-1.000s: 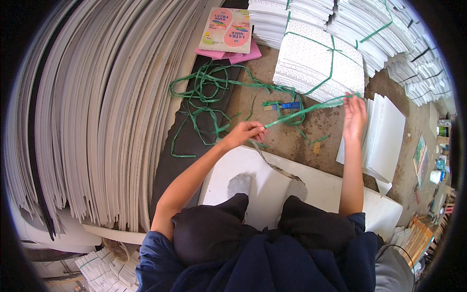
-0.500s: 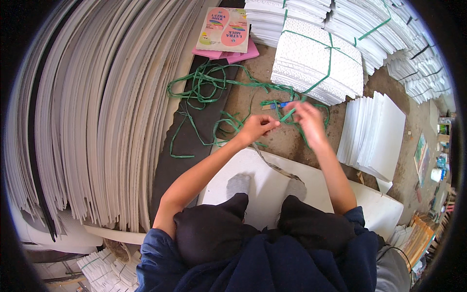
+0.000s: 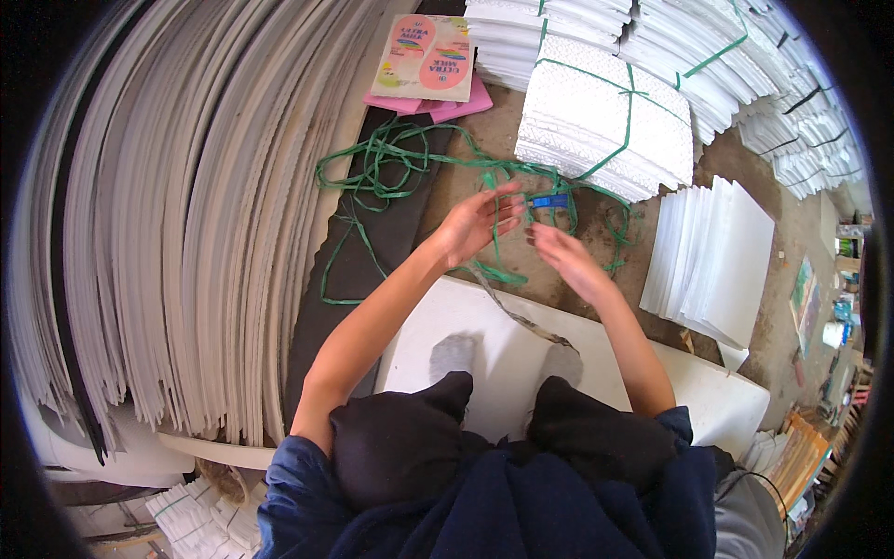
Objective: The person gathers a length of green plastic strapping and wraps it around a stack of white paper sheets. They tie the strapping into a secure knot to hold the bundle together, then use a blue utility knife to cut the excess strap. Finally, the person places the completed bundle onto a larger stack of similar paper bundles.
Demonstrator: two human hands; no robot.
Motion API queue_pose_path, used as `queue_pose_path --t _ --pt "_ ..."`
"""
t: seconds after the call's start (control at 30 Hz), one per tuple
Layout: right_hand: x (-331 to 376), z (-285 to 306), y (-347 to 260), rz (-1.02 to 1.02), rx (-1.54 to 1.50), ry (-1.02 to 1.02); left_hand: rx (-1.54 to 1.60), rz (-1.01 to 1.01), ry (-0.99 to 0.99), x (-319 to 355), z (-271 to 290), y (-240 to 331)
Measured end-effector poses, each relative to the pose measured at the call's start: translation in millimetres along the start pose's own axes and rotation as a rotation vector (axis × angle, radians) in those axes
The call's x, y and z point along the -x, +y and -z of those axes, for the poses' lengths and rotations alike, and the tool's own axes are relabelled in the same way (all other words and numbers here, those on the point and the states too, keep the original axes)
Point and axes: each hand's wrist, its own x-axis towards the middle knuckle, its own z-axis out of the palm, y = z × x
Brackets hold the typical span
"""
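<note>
My left hand [image 3: 472, 226] is over the floor with its fingers apart. Green plastic twine [image 3: 391, 154] lies in loose loops around it, and one strand passes by its fingers; whether they touch is unclear. To its right, my right hand [image 3: 570, 261] reaches forward with fingers stretched out, slightly blurred, and no held thing shows. Just beyond both hands, among the twine, is a blue-handled cutter [image 3: 549, 201]. A bundle of white textured sheets [image 3: 605, 116], tied crosswise with green twine, sits past the cutter.
Tall stacked sheets [image 3: 205, 205] fill the left side. A printed carton sheet [image 3: 424, 58] lies on pink pieces beyond the twine. Loose white sheets [image 3: 712, 256] stand at right, with more tied stacks [image 3: 717, 47] behind. My feet rest on a white board [image 3: 503, 340].
The green strip stretched between my hands has been let go. My left hand has moved forward and opened; my right hand has come lower and to the left. The blue cutter shows more fully.
</note>
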Motion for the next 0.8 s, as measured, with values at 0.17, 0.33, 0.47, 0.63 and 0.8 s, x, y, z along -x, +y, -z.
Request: queue_pose_path --t 0.17,0.33,0.47,0.63,0.8 --pt "-1 -38 -25 0.007 0.171 -0.044 -0.174 -0.053 -0.018 -1 -5 5" --pt "-5 -22 -46 0.114 0.07 0.191 -0.652 -0.183 -0.022 2 -2 -9" --pt "-2 -17 -49 0.074 -0.195 0.026 -0.732 -0.081 -0.212 2 -8 -14" --pt "4 -20 -57 0.059 -0.264 0.022 -0.75 0.085 -0.229 5 -6 -21" --pt "5 -32 -63 0.059 -0.234 0.014 -0.754 0.183 -0.315 5 1 -20"
